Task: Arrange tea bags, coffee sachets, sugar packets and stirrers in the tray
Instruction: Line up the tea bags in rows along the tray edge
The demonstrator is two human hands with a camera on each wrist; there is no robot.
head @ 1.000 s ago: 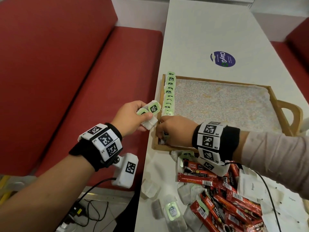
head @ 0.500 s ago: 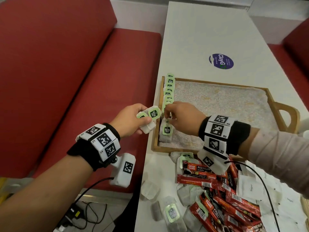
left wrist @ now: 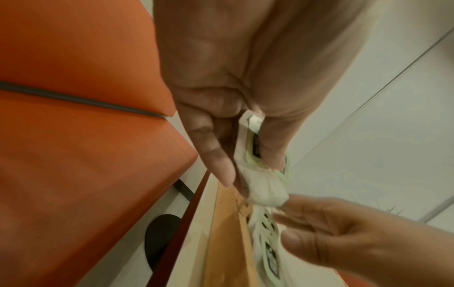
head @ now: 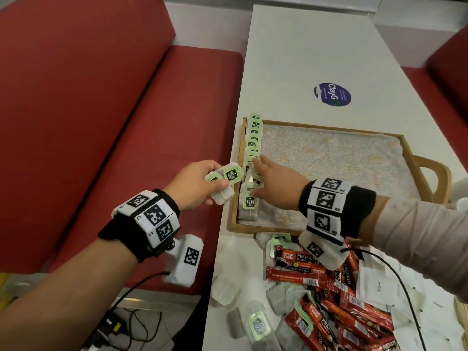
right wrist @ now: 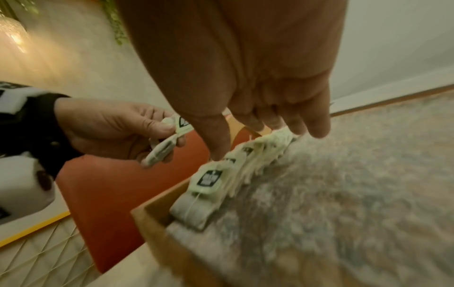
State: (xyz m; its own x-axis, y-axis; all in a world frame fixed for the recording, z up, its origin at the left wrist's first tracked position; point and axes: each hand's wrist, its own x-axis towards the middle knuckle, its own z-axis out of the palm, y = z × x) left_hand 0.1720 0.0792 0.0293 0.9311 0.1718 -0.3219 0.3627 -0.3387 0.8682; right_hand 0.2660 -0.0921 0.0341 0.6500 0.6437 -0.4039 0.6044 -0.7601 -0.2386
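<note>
A wooden tray (head: pixel 428 173) with a patterned liner sits on the white table. A row of green-tagged tea bags (head: pixel 253 138) leans along its left wall, also in the right wrist view (right wrist: pixel 248 157). My right hand (head: pixel 268 178) reaches over that row with straight fingers, the tips touching the tea bags (right wrist: pixel 282 134). My left hand (head: pixel 202 183) hovers just left of the tray, pinching a small bunch of tea bags (head: pixel 228 181) between thumb and fingers (left wrist: pixel 255 174). Red coffee sachets (head: pixel 336 300), loose tea bags (head: pixel 258 325) and white sugar packets (head: pixel 379 287) lie in a heap near me.
A red bench seat (head: pixel 126 148) runs along the table's left side. A blue round sticker (head: pixel 332 94) marks the table beyond the tray. Cables (head: pixel 131 320) lie on the floor below my left arm. The tray has a loop handle (head: pixel 430 178) at its right end.
My right hand has lifted from the tray's near left corner, leaving a tea bag flat there, and moved farther along the row with its fingers now stretched out. The left hand has stayed put.
</note>
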